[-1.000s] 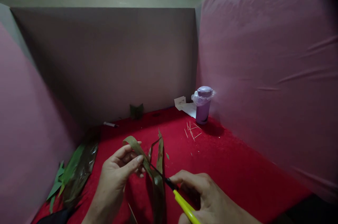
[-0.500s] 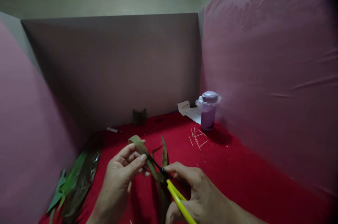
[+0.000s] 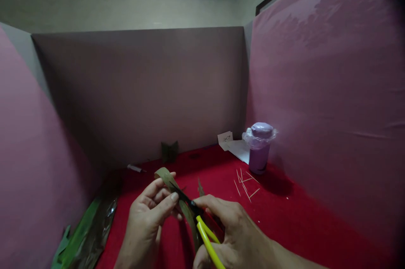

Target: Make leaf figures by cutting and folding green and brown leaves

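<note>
The left hand is pinching a leaf strip in a narrow grip above the red table, while the right hand is holding scissors, their blades overlapping the strip.

Your scissors have glossy yellow plastic handles and dark, metal-looking blades; the leaf strip there is smooth with a dull sheen. Beneath lies matt red cloth. At your one o'clock, the smooth purple bottle wears crinkled, shiny clear film, near thin wooden-looking sticks and matt white paper. At ten, a dark wrap gleams like plastic. At two hangs creased pink fabric; at twelve, a smooth matt panel.
</note>
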The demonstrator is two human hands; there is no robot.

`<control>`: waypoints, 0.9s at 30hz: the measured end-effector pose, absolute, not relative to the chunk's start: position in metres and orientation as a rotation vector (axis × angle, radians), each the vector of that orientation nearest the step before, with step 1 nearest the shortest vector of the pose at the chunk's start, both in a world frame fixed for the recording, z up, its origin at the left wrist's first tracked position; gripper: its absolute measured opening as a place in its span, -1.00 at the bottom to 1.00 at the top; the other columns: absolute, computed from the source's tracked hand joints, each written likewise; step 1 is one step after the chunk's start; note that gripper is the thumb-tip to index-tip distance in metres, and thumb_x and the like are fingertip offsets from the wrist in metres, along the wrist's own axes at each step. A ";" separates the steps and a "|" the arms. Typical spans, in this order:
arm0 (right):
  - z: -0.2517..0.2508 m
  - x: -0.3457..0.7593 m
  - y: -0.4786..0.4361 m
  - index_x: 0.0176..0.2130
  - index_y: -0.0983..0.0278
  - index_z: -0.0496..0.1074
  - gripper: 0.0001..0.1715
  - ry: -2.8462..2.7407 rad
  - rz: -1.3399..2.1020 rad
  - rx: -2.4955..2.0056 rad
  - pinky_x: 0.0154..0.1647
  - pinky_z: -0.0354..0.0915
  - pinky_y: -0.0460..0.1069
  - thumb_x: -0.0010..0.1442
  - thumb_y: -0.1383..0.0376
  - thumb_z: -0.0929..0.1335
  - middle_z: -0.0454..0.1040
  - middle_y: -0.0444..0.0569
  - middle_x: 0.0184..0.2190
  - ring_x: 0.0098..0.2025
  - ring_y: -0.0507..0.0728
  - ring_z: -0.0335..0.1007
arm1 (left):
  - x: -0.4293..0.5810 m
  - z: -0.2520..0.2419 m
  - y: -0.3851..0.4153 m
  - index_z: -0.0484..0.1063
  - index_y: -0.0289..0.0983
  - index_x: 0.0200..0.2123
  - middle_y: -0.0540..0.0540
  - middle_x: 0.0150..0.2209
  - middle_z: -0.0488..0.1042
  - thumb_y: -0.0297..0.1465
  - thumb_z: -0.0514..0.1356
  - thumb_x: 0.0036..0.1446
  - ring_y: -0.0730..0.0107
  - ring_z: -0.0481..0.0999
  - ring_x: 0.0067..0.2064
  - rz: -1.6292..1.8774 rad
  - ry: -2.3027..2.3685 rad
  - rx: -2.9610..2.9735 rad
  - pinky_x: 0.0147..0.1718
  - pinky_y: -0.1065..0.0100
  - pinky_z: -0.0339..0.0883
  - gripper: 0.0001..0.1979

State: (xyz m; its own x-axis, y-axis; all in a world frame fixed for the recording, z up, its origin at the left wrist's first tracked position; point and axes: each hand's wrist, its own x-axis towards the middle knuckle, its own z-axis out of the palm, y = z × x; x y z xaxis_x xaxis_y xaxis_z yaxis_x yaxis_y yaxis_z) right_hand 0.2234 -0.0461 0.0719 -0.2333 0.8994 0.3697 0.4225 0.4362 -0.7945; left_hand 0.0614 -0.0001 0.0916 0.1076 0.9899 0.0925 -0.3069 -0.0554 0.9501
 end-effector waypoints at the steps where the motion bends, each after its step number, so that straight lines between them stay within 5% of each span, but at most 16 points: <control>1: 0.075 0.224 -0.044 -0.20 0.25 0.39 -0.40 -1.837 0.681 -1.130 -0.50 0.19 -0.11 -0.29 0.27 0.54 0.37 -0.18 -0.51 -0.48 0.04 0.24 | 0.062 0.094 0.003 0.43 -0.31 -0.18 0.02 -0.58 0.44 -0.45 0.34 -0.20 0.49 0.38 -0.58 1.312 0.851 1.092 -0.61 0.45 0.33 -0.59; 8: 0.081 0.219 -0.027 -0.23 0.27 0.39 -0.36 -1.809 0.614 -1.052 -0.51 0.18 -0.12 -0.37 0.28 0.57 0.30 -0.21 -0.56 -0.50 0.03 0.18 | 0.064 0.104 0.014 0.46 -0.29 -0.20 0.04 -0.60 0.43 -0.48 0.35 -0.24 0.51 0.37 -0.60 1.382 0.797 1.077 -0.63 0.48 0.30 -0.59; 12: 0.065 0.221 -0.020 -0.20 0.30 0.38 -0.50 -1.829 0.556 -0.930 -0.46 0.24 -0.10 -0.17 0.23 0.50 0.42 -0.10 -0.47 -0.45 0.05 0.28 | 0.066 0.100 0.014 0.46 -0.29 -0.19 0.02 -0.57 0.45 -0.48 0.35 -0.24 0.49 0.40 -0.57 1.401 0.819 1.030 -0.58 0.47 0.33 -0.58; 17: 0.045 0.230 -0.013 -0.04 0.29 0.31 -0.43 -1.878 0.523 -0.803 -0.33 0.32 -0.06 -0.04 0.21 0.45 0.49 0.06 -0.25 -0.28 0.13 0.41 | 0.069 0.095 0.013 0.47 -0.29 -0.19 0.02 -0.58 0.44 -0.45 0.36 -0.24 0.47 0.40 -0.58 1.391 0.837 1.007 -0.60 0.46 0.32 -0.57; 27: 0.023 0.233 -0.004 0.05 0.20 0.26 -0.47 -1.917 0.478 -0.765 -0.36 0.35 -0.07 0.06 0.34 0.35 0.49 -0.01 -0.28 -0.33 0.11 0.43 | 0.074 0.092 0.010 0.47 -0.28 -0.17 0.02 -0.62 0.43 -0.45 0.35 -0.25 0.43 0.40 -0.61 1.437 0.833 0.981 -0.67 0.44 0.29 -0.55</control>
